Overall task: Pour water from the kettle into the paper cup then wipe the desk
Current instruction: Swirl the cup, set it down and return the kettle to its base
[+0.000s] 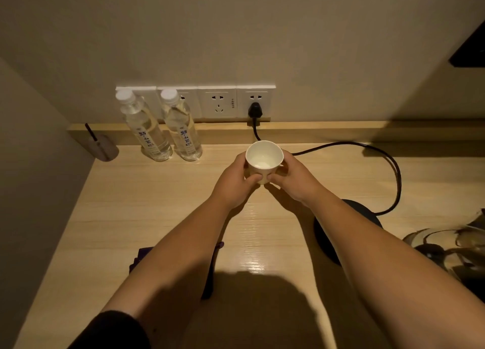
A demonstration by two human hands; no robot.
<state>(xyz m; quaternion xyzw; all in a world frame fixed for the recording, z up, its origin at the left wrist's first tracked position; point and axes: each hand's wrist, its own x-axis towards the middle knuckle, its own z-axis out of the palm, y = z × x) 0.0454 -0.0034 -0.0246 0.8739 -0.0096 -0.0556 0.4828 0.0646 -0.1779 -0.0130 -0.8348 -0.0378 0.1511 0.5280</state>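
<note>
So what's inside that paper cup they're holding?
The paper cup looks white inside, with a pale glossy patch at the bottom, possibly a little water. Fingers of both hands cover its lower outside, so what it rests on is hidden.

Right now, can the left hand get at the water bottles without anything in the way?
Probably yes. The left hand is holding the paper cup, but bare desk lies between it and the bottles.

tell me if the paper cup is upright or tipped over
Upright. The paper cup has its open rim facing up, held between the left hand and right hand over the desk.
</note>
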